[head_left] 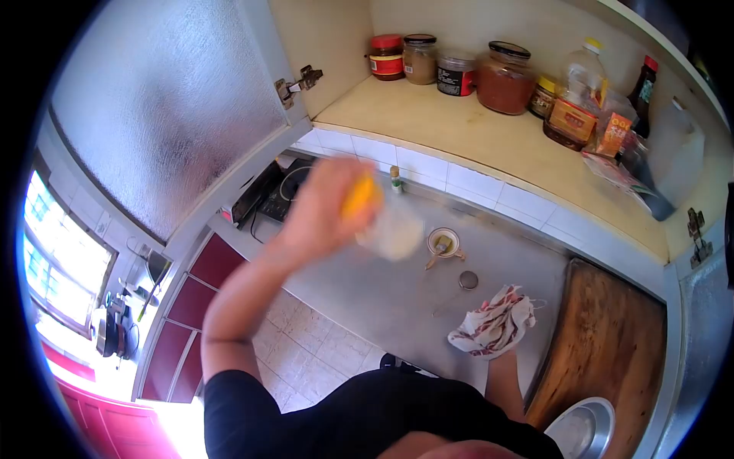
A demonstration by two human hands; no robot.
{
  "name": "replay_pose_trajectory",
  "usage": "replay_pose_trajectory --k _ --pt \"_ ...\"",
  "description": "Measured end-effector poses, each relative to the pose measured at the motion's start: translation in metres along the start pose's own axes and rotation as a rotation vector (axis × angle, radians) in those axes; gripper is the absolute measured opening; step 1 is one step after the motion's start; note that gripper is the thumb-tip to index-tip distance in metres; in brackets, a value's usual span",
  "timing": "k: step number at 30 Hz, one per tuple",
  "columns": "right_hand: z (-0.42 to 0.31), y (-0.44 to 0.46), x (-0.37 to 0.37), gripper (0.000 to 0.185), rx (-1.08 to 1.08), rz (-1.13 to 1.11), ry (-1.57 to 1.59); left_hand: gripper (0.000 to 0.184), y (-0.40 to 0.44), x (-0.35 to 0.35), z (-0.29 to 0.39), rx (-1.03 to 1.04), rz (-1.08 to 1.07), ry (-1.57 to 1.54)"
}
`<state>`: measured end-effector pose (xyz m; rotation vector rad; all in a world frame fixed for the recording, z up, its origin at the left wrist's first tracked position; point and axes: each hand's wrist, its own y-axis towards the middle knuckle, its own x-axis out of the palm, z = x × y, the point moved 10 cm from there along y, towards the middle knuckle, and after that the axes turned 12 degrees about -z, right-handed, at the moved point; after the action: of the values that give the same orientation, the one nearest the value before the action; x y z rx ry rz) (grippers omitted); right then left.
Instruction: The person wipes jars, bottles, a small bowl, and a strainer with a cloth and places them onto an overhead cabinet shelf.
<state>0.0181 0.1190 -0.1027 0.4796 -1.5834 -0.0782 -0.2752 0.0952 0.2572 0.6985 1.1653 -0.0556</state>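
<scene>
My left hand (330,205) is raised over the counter, closed around the yellow lid (359,195) of a clear jar (399,228). Pale contents show in the jar, which is tilted and smeared by motion. A red-and-white cloth (495,323) lies bunched over my right hand (501,358) and hides most of its fingers. Between the two hands, a small cup with a handle (443,243) stands on the metal counter (375,298), with something yellowish inside. A small round lid (468,280) rests close to it.
An open cabinet shelf (428,115) above holds several jars, an oil bottle (573,99) and a dark bottle (644,92). Its frosted door (168,99) swings out at left. A small bottle (395,178) stands by the tiles. At right are a wooden board (619,336) and metal basin (585,428).
</scene>
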Motion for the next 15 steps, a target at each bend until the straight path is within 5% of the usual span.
replay_pose_trajectory --k 3,5,7,10,15 --pt "-0.012 -0.009 0.015 0.048 0.029 0.056 -0.265 0.049 0.073 -0.065 -0.01 0.014 0.141 0.155" --pt "-0.012 -0.016 0.013 0.048 0.032 0.121 -0.266 0.051 0.122 -0.072 -0.042 -0.1 0.09 -0.042" --pt "-0.017 -0.023 0.013 0.049 -0.018 0.185 -0.313 0.052 0.162 -0.064 -0.059 -0.169 -0.081 -0.14" --pt "-0.017 -0.033 0.011 0.051 0.052 0.099 -0.347 0.051 0.215 -0.047 -0.126 -0.225 -0.075 0.013" --pt "-0.043 -0.068 -0.025 0.051 -0.03 0.286 -0.394 0.046 0.26 -0.021 -0.183 -0.201 -0.126 0.228"
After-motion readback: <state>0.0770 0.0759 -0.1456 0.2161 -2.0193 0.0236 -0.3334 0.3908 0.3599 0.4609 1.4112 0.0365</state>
